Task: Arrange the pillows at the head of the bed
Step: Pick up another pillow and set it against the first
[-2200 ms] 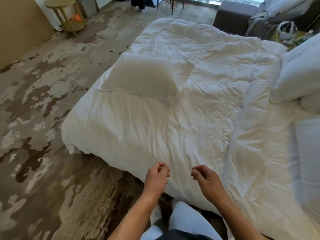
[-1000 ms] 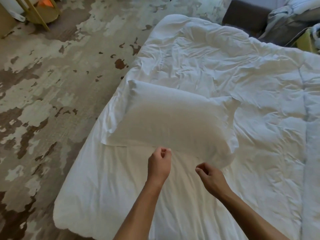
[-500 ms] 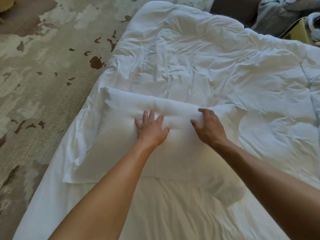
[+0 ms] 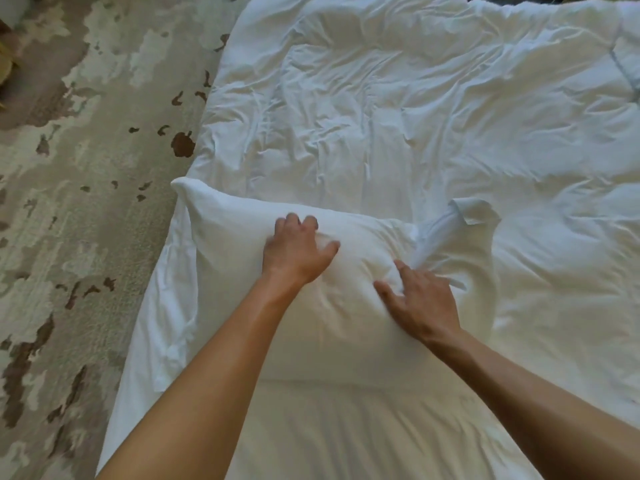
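Observation:
A white pillow lies on the left side of the bed, on top of the crumpled white duvet. My left hand presses into the pillow's top middle with curled fingers digging into the fabric. My right hand grips the pillow's right part, where the fabric bunches and dents. The pillowcase's loose end flap sticks up to the right of my right hand. Both forearms stretch over the near part of the pillow and hide some of it.
The bed's left edge runs diagonally beside a mottled beige and brown carpet. The white duvet spreads far to the right and back. A folded seam of bedding shows at the far right.
Both hands went from resting flat on the pillow to digging in and gripping it. The pillow's right end has bunched and its flap has lifted. The view has moved closer.

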`<state>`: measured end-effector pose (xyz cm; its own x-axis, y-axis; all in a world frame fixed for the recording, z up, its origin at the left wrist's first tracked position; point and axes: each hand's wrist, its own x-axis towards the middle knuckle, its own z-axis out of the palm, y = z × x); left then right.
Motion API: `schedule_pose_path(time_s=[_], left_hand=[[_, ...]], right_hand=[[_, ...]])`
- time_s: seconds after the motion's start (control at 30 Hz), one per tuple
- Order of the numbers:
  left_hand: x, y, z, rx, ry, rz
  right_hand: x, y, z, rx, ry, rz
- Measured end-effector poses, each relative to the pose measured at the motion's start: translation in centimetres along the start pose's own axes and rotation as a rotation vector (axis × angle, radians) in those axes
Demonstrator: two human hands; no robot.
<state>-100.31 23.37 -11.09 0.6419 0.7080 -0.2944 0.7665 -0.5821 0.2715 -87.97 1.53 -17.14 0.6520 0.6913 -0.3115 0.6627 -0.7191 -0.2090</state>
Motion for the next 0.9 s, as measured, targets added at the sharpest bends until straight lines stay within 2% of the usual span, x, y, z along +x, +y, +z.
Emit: schedule_pose_path(time_s=[0.07, 0.23, 0.4, 0.53, 0.67, 0.73, 0.83, 0.9], left_hand=[[0.7, 0.2, -0.5, 0.056, 0.06, 0.06], [-1.1, -0.6, 0.7, 0.241, -0.157, 0.041], [-7.3, -0.9, 1.1, 0.302, -0.13, 0.014], [-12.2, -1.6, -0.3, 0.313, -0.145, 0.014], [-16.7, -1.6, -1.7, 0.261, -0.187, -0.024], [-19.0, -1.3, -2.1, 0.237, -0.212, -0.051], [-22.5, -1.4, -2.0, 0.209, -0.205, -0.033], [-24.3, -1.9, -2.1, 0.195, -0.151, 0.019]], right_hand=[[-3.3, 0.2, 0.6, 0.024, 0.007, -0.02], [-10.5, 0.1, 1.6, 0.071, 0.0, -0.025], [-16.2, 0.8, 0.9, 0.063, -0.11, -0.059], [-17.1, 1.1, -3.2, 0.098, -0.195, -0.002], [-18.2, 1.0, -7.2, 0.169, 0.036, -0.009], [-18.9, 0.7, -8.1, 0.142, 0.074, -0.011], [-20.0, 0.6, -8.3, 0.089, -0.067, -0.014], [-21.1, 0.7, -8.2, 0.042, -0.101, -0.028]])
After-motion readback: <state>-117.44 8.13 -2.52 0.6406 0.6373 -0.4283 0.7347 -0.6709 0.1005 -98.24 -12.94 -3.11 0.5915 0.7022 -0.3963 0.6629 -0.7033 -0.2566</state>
